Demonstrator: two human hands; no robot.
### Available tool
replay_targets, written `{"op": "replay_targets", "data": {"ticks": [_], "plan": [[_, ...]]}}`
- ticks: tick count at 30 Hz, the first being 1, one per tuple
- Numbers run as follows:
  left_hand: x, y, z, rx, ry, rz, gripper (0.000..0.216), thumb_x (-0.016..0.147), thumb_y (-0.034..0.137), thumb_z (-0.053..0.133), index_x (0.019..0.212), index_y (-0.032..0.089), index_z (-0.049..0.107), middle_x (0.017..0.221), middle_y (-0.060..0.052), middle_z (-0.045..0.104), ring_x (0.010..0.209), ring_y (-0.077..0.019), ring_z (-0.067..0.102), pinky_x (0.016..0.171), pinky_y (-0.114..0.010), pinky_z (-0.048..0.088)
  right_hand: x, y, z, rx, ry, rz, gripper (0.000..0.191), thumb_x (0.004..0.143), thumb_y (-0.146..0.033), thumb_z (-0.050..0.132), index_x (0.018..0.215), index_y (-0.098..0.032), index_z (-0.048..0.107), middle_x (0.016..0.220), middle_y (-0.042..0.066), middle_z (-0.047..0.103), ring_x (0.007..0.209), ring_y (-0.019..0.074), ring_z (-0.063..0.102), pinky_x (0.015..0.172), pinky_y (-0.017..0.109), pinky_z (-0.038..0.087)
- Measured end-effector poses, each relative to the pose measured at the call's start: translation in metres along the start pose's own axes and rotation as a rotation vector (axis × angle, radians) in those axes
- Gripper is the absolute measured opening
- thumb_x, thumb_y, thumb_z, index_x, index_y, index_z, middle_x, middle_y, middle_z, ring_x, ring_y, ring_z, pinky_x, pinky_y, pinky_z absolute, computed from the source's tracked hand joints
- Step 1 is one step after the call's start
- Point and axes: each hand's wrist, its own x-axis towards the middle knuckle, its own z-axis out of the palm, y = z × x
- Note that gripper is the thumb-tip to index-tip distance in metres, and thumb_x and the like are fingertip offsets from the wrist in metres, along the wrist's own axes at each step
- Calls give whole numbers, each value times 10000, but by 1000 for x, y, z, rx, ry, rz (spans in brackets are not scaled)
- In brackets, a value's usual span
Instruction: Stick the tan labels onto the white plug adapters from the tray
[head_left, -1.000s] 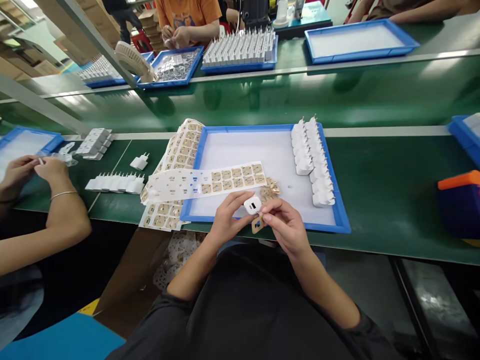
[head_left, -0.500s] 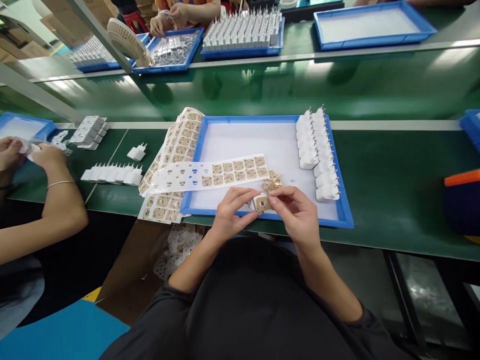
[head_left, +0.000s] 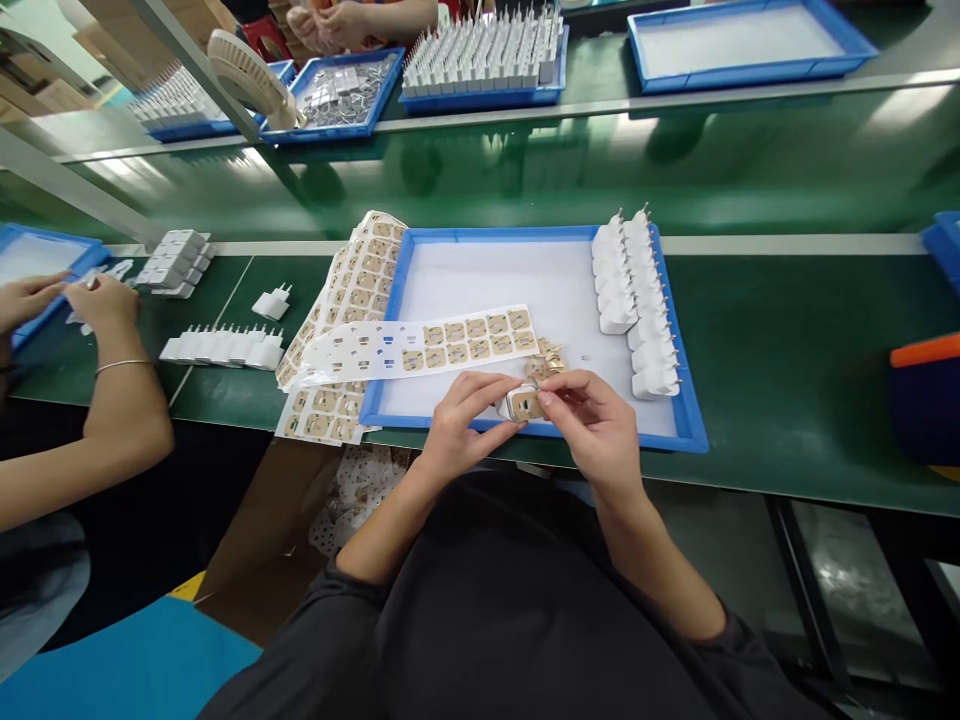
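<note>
Over the front edge of the blue-rimmed tray (head_left: 495, 236), my left hand (head_left: 463, 420) grips a white plug adapter (head_left: 511, 408) between thumb and fingers. A brown sticker (head_left: 527, 404) lies against the adapter's face, which is turned up toward me. My right hand (head_left: 598, 425) pinches the sticker's right edge; its fingertips partly cover that side. Just behind my hands is a small heap of crumpled brown stickers (head_left: 546, 362). A partly used sticker sheet (head_left: 480, 338) reaches across the tray from the left. Two rows of white plug adapters (head_left: 651, 345) stand along the tray's right side.
More sticker sheets (head_left: 364, 285) are stacked under the tray's left edge. Farther left are a row of adapters (head_left: 221, 348), a single adapter (head_left: 272, 302) and a co-worker's hands (head_left: 105, 300). A dark container with an orange rim (head_left: 926, 352) stands at right. A fan (head_left: 251, 80) stands behind.
My hands stay almost in place, with the sticker still against the adapter. The co-worker's hands at left have shifted, and the view has tipped slightly.
</note>
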Motion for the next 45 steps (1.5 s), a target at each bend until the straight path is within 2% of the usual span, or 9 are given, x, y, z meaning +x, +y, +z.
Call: {"op": "replay_targets", "data": {"ticks": [14, 25, 31, 33, 35, 39, 42, 45], "plan": [[1, 2, 0, 31, 12, 11, 422, 864, 260, 769, 1271, 230, 658, 1117, -98, 716, 1023, -214, 667, 893, -348, 569, -2, -3, 4, -113, 23, 21, 58, 890, -240, 717, 945, -228, 702, 873, 1, 694, 765, 132, 653, 667, 257, 562], [2, 3, -1, 51, 14, 6, 384, 890, 289, 740, 1261, 238, 655, 1114, -96, 722, 1018, -216, 675, 880, -361, 578, -1, -8, 9, -257, 46, -44, 40, 895, -214, 697, 931, -226, 685, 879, -1, 689, 749, 120, 643, 619, 229, 564], [1, 2, -1, 55, 25, -8, 370, 889, 276, 742, 1246, 228, 656, 1108, -93, 722, 1022, -208, 671, 885, -362, 584, 1, -8, 12, -480, 39, -260, 72, 924, -176, 652, 971, -222, 680, 893, 27, 685, 721, 128, 615, 594, 237, 569], [-1, 1, 1, 21, 44, -47, 376, 884, 273, 747, 1246, 230, 652, 1116, -92, 721, 1022, -204, 670, 859, -347, 592, 2, -5, 12, -518, 53, -276, 108, 921, -209, 667, 1025, -231, 688, 955, 49, 671, 723, 135, 598, 587, 249, 573], [-4, 0, 5, -28, 69, -104, 393, 863, 272, 770, 1236, 232, 655, 1134, -93, 720, 1040, -208, 668, 839, -334, 598, 3, -1, 11, -456, 45, -186, 168, 918, -278, 684, 1083, -248, 687, 1023, 63, 639, 734, 141, 595, 580, 259, 582], [-10, -4, 14, -131, 142, -177, 370, 868, 285, 758, 1217, 225, 653, 1165, -103, 707, 1087, -218, 670, 830, -325, 611, 1, 9, 11, -162, -88, 36, 239, 896, -346, 707, 1119, -272, 666, 1081, 54, 590, 849, 160, 611, 568, 238, 589], [-11, -6, 18, -180, 176, -187, 326, 892, 290, 726, 1202, 226, 648, 1165, -102, 700, 1097, -213, 673, 813, -313, 617, 0, 15, 12, -54, -102, 77, 375, 810, -326, 792, 1155, -281, 651, 1159, 56, 545, 908, 162, 581, 590, 230, 595], [-10, -8, 19, -169, 179, -160, 352, 864, 259, 760, 1194, 224, 642, 1159, -103, 700, 1101, -220, 678, 834, -336, 618, 0, 19, 11, 133, -155, 128, 297, 843, -334, 749, 1130, -286, 687, 1121, 50, 531, 912, 170, 568, 603, 260, 614]]}}
